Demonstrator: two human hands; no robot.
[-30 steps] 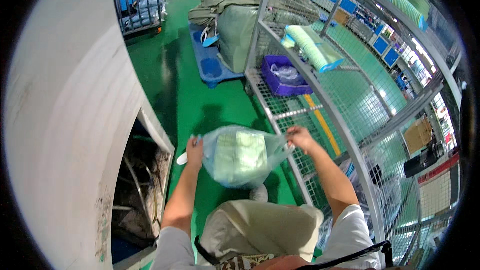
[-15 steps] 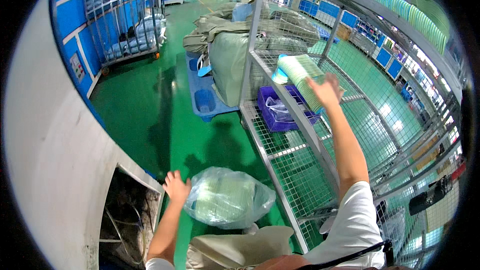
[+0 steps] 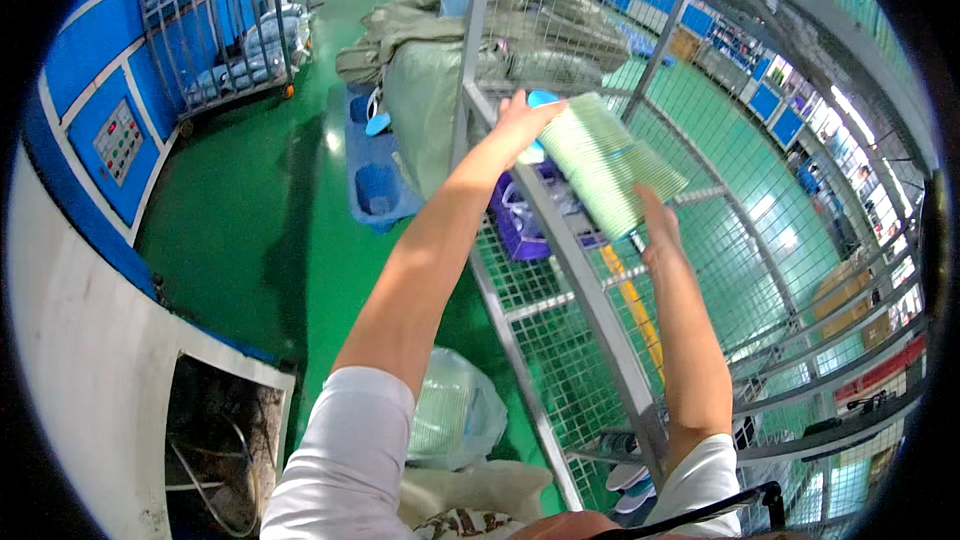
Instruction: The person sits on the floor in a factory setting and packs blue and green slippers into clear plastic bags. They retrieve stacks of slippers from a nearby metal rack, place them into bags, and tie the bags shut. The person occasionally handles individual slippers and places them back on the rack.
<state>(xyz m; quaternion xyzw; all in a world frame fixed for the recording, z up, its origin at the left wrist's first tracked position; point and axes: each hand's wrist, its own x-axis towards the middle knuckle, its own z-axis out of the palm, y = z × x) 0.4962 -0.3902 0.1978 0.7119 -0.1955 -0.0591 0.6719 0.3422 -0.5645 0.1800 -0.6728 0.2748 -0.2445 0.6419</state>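
Observation:
Both arms reach out over a grey metal wire rack. Between my hands is a stack of thin pale-green sheet-like pieces [image 3: 610, 160], its many edges showing as fine ribs. My left hand [image 3: 518, 128] grips the stack's far left end, beside a small blue and white object [image 3: 541, 99] partly hidden by it. At the near right side, my right hand [image 3: 657, 225] is closed against the stack, fingers partly hidden. A clear plastic bag [image 3: 480, 410] holding similar pale-green pieces lies on the floor, partly behind my left arm.
A purple crate [image 3: 515, 230] with clear plastic inside sits on the rack's lower shelf. Left of the rack, large wrapped bundles [image 3: 425, 90] lie on a blue pallet [image 3: 378, 208]. A wheeled metal cage cart [image 3: 225, 40] and a machine with a blue control panel [image 3: 125, 145] stand at the left.
My left hand has moved from beside the floor bag up to the stack's left end. The right hand has shifted down along its near side. The view has turned somewhat right.

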